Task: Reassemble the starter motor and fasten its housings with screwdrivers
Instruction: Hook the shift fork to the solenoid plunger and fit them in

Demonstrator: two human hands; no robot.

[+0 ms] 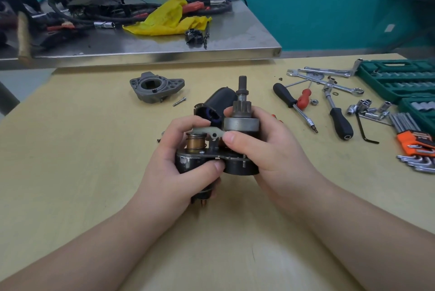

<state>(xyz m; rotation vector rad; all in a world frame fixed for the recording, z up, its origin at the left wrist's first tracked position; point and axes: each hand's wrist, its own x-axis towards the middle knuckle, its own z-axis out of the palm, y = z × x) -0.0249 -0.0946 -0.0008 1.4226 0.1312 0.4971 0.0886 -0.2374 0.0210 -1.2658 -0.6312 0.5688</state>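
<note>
You hold the starter motor (219, 149) upright between both hands, above the near middle of the tan counter (70, 173). Your left hand (179, 161) wraps its fingers round the dark lower body on the left, thumb pressed to the front of the flat plate, with the index finger curled over the top of the pale plastic lever (208, 131). Your right hand (263, 147) grips the right side, fingers behind the metal drum and gear (241, 116), thumb tip pressed against the right end of that lever. Under the lever, on the left, a copper-coloured plunger with a spring (195, 141) stands up from the plate. The shaft (242, 84) points up and away from you.

Just behind the motor a black cylinder (217, 102) lies on the counter. Farther off to the left sits a grey metal end housing (156, 87), with a single bolt (179, 101) near its right side. To the right lie a black-handled screwdriver (290, 101), a red-handled screwdriver (304, 100), wrenches (329, 81), loose sockets (367, 107), hex keys in an orange holder (414, 140) and green tool cases (397, 79). Beyond, a steel bench (235, 31) carries a yellow bag (168, 20) and cables.
</note>
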